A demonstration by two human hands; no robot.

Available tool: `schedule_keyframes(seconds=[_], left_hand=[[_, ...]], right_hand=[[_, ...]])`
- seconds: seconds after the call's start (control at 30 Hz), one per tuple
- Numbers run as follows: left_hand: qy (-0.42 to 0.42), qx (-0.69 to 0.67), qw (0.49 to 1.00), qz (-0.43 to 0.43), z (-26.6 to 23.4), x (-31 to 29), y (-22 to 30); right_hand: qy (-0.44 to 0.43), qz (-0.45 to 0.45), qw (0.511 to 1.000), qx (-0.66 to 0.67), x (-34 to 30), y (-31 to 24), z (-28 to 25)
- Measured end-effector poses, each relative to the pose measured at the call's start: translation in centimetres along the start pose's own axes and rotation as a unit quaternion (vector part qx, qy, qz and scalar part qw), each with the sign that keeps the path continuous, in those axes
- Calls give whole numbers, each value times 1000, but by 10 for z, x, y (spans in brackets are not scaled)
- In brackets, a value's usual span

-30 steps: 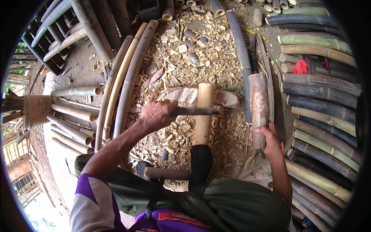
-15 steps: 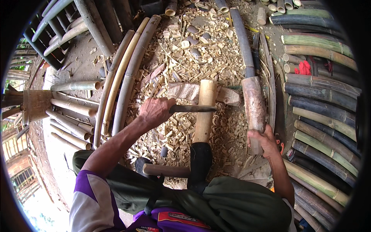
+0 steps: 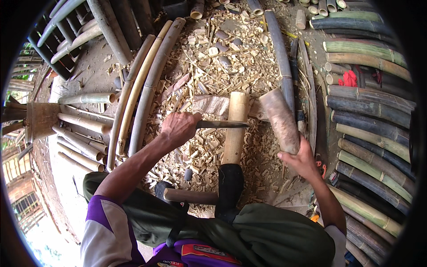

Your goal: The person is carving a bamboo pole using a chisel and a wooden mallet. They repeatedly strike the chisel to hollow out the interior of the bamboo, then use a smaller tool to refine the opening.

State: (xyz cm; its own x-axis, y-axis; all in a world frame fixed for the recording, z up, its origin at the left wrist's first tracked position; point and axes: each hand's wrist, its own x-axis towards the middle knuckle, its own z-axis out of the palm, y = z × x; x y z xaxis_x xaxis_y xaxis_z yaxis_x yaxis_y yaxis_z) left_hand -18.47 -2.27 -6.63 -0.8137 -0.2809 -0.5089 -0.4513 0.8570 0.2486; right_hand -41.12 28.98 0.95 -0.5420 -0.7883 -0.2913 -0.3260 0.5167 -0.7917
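My left hand (image 3: 179,128) is closed around the handle end of a dark, narrow knife (image 3: 218,124). Its blade lies across a peeled, pale bamboo pole (image 3: 234,147), with the tip just past the pole's right side. My fingers hide the handle. In my right hand (image 3: 300,156) is a thick, worn wooden mallet (image 3: 281,118), tilted with its head up and to the left. The mallet is apart from the knife and the pole. The pole's near end meets my dark-covered lower leg (image 3: 231,187), and its far part rests by a rough wooden block (image 3: 211,105).
Wood chips (image 3: 213,75) cover the ground. Long bamboo poles (image 3: 158,75) lie on the left, and a dark pole (image 3: 278,44) lies beyond the mallet. Stacked bamboo (image 3: 369,107) with a red cloth (image 3: 350,78) fills the right. A short brown rod (image 3: 191,196) lies near my legs.
The mallet has swung, its head tipping left toward the pole and my right hand turning and shifting slightly. My left hand and the knife have hardly moved.
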Motion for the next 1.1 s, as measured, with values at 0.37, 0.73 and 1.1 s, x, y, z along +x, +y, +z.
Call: schedule_keyframes(seconds=[0.37,0.73,1.1], left_hand=[[-7,50,999,14,-4,8,2],[6,53,999,5,3,3,-7],[39,29,999,-2,13,5,-11]], right_hand=[[-109,-382,708,-584,102,16,-2],[-84,-464,733,-489,77,-19,25],[-186,-588,747,-250,58,-36,37]])
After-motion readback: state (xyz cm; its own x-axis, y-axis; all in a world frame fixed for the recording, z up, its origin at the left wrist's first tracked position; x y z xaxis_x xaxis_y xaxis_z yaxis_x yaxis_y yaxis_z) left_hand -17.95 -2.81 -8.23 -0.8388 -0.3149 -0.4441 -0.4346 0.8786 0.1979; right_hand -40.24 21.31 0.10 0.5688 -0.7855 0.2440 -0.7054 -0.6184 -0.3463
